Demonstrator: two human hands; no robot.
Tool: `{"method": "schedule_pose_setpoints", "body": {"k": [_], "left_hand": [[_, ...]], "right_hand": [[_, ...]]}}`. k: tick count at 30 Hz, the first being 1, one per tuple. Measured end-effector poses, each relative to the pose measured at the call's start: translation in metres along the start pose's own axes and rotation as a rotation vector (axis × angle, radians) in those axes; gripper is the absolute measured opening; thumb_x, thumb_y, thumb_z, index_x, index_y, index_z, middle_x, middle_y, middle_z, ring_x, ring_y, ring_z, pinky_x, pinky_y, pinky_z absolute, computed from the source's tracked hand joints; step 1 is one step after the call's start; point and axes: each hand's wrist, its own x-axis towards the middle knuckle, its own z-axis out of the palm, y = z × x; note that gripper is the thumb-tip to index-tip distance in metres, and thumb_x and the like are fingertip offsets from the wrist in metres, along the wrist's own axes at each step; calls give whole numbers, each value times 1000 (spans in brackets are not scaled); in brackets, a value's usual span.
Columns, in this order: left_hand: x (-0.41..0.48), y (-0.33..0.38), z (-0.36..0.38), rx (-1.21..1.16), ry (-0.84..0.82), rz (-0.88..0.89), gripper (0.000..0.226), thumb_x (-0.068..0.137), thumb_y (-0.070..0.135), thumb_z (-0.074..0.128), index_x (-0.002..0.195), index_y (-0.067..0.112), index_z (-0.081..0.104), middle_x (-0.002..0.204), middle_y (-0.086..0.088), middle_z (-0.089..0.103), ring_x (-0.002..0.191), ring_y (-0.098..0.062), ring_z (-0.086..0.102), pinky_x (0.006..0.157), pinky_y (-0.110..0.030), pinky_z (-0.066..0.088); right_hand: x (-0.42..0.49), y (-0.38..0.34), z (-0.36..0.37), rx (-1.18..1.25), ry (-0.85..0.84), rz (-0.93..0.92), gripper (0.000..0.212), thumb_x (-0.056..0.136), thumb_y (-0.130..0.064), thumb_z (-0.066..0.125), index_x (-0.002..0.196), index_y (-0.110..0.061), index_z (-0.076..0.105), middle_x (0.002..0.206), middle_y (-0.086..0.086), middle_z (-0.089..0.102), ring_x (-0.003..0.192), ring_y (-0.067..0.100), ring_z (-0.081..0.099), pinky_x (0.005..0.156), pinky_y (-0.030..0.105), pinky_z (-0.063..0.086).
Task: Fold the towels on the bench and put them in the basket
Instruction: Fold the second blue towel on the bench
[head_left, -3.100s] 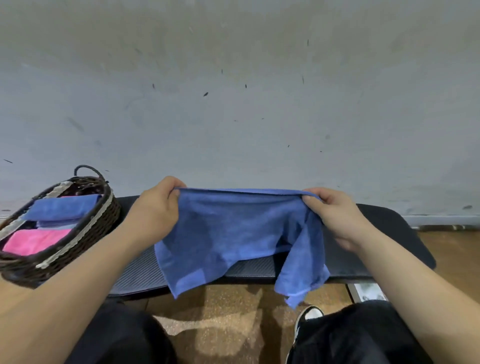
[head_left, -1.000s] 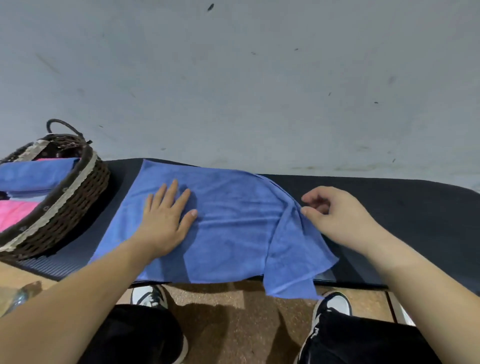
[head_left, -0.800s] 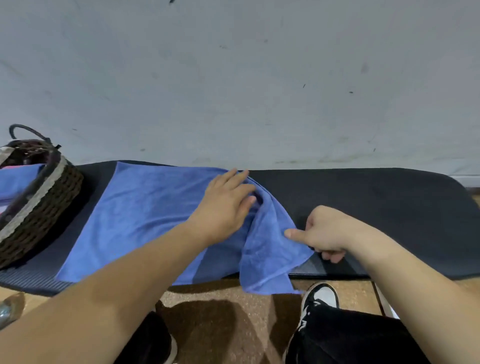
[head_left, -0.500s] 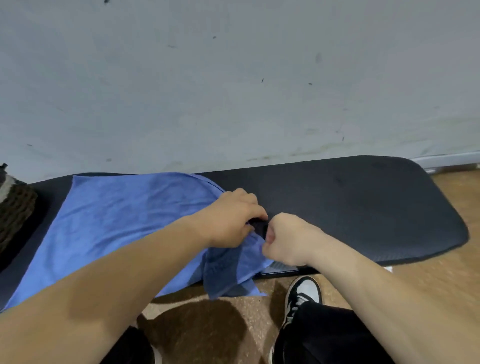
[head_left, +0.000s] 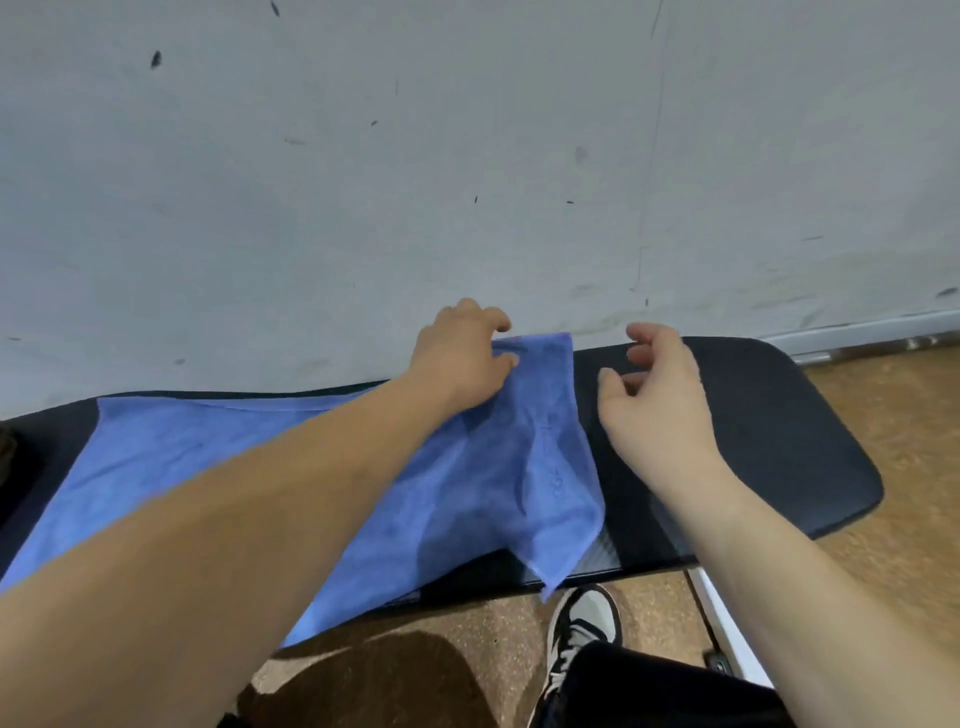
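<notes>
On the bench (head_left: 779, 441), the left hand (head_left: 462, 358) pinches the blue towel (head_left: 467, 493), stamp (head_left: 555, 480) unreadable; right hand (head_left: 660, 405) hovers, grip loose, empty.

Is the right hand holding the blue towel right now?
No, the right hand hovers over the bare black bench beside the blue towel, fingers loosely curled around nothing.

Light is even, diffuse and moderately bright. The left forearm (head_left: 234, 545) casts a soft shadow on the blue towel (head_left: 457, 540), and there's a darker patch on the floor (head_left: 395, 675). The wide angle bends the bench (head_left: 769, 426) edge and the base of the wall (head_left: 467, 156). Detail is soft and slightly smeared near the bottom corners.
</notes>
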Motion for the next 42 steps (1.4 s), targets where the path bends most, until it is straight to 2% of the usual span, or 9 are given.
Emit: {"method": "schedule_pose_setpoints", "body": {"k": [5, 9, 13, 16, 23, 26, 30, 36, 42], "left_hand": [[-19, 11, 20, 136, -11, 9, 63, 96, 34, 58, 154, 26, 36, 168, -7, 20, 153, -31, 19, 121, -46, 22], [-56, 16, 40, 133, -69, 101, 58, 100, 49, 50, 153, 28, 41, 168, -5, 24, 155, -30, 17, 124, -51, 16], [-76, 0, 61, 97, -303, 75, 68, 103, 59, 35, 163, 33, 15, 173, -1, -3, 159, -27, -7, 127, -55, -1], [-86, -6, 63, 90, -233, 123, 66, 106, 55, 33, 164, 31, 13, 173, -2, -9, 158, -26, -12, 127, -50, -5], [-136, -3, 62, -23, -24, 190, 68, 96, 58, 25, 151, 24, 46, 170, -4, 22, 158, -26, 13, 126, -52, 17], [-153, -18, 63, -42, 63, 230, 54, 99, 46, 39, 140, 18, 59, 161, -9, 40, 150, -32, 34, 119, -53, 31], [-165, -30, 62, -39, -43, 223, 62, 98, 52, 36, 146, 18, 54, 164, -9, 35, 153, -31, 29, 124, -49, 26], [-173, -37, 56, -14, -147, 152, 71, 97, 60, 24, 155, 24, 42, 170, -2, 22, 158, -22, 12, 128, -44, 14], [-174, -36, 46, 44, -217, 166, 86, 88, 67, 11, 157, 23, 37, 171, -3, 18, 159, -22, 8, 127, -34, 7]], "right_hand": [[-11, 12, 5, -329, -361, -74, 13, 90, -38, 67, 99, -30, 63, 106, -7, 62, 91, 15, 63, 82, 41, 57], [-23, 3, -2, -667, -642, 107, 38, 85, -57, 68, 79, -23, 54, 76, -7, 62, 66, 14, 63, 62, 30, 52], [-37, -1, -9, -739, -752, 219, 53, 81, -69, 67, 77, -17, 58, 55, -3, 65, 49, 17, 67, 72, 37, 64], [-46, 6, -6, -680, -758, 198, 50, 78, -63, 75, 71, -16, 59, 44, -5, 59, 45, 13, 62, 69, 35, 63], [-76, 20, 6, -642, -499, -95, 32, 80, -52, 71, 79, -26, 53, 83, -9, 58, 76, 11, 59, 64, 30, 48], [-89, 23, 10, -581, -561, -318, 38, 75, -61, 75, 84, -29, 57, 90, -10, 50, 87, 8, 52, 72, 30, 47], [-92, 31, 14, -659, -682, -447, 27, 87, -45, 72, 109, -31, 65, 102, -9, 48, 104, 16, 51, 77, 34, 47], [-75, 23, -6, -713, -797, -331, 9, 85, -19, 60, 85, -26, 65, 91, -12, 62, 89, 11, 60, 79, 36, 55], [-62, 19, -44, -834, -955, -117, 8, 82, -22, 66, 80, -27, 72, 82, -11, 70, 81, 12, 67, 76, 33, 60]]}}
